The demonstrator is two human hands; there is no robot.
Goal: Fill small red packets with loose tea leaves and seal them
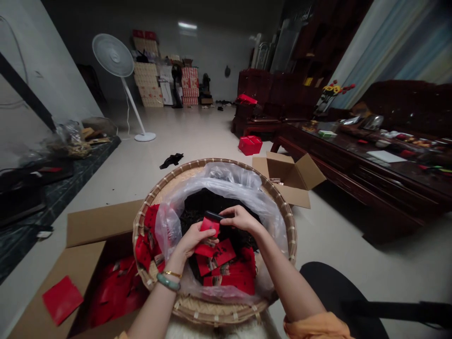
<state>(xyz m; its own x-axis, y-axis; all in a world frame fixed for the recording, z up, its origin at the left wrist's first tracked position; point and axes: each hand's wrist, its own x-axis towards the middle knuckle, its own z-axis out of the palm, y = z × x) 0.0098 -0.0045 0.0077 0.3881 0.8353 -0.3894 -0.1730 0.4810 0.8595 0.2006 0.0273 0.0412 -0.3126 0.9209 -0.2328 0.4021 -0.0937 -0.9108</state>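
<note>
Over a round woven basket [293,235], my left hand [193,239] is closed on a small red packet [209,227] printed with dark marks. My right hand [240,219] grips a short black bar-shaped object [213,216], which lies across the packet's top edge; its exact kind is unclear. Lining the basket is a clear plastic bag [167,226] with dark, loose, leaf-like material [197,200] in it. Several more red packets [233,273] lie on that material below my hands. Others [150,230] are tucked between bag and basket on the left.
At left stands an open cardboard box [83,263] full of red packets, one packet [62,299] on its flap. Another open box [296,174] is behind right, beside a long wooden table [339,160]. A black round seat [335,296] is close at right. A white fan [144,136] stands farther back.
</note>
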